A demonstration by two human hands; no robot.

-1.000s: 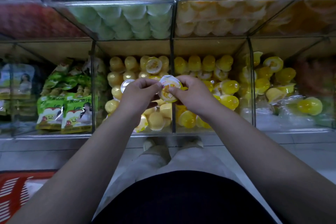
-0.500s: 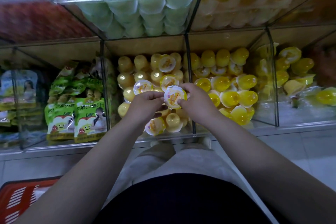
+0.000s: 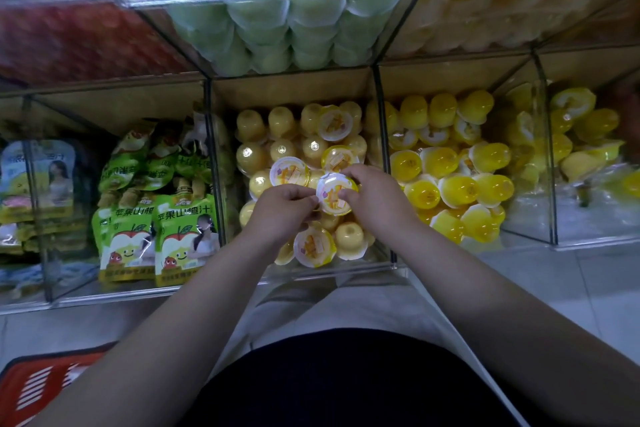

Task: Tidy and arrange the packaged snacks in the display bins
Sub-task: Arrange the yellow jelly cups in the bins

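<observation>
Both hands hold one jelly cup (image 3: 335, 193), lid facing me, white rim and yellow fruit print. My left hand (image 3: 282, 210) pinches its left edge and my right hand (image 3: 375, 198) pinches its right edge. The cup hovers over a clear acrylic bin (image 3: 332, 269) filled with several pale yellow jelly cups (image 3: 282, 135), some with their domed bottoms up, some showing lids. Another lid-up cup (image 3: 289, 172) lies just left of the held one.
A bin of bright yellow jelly cups (image 3: 450, 184) stands to the right, green juice pouches (image 3: 156, 218) to the left. Green jelly cups (image 3: 277, 10) fill the shelf above. A red basket (image 3: 41, 388) sits on the floor at lower left.
The view has shifted so the bins sit further right and lower. Both hands keep hold of the same cup over the pale yellow bin, barely moved relative to it.
</observation>
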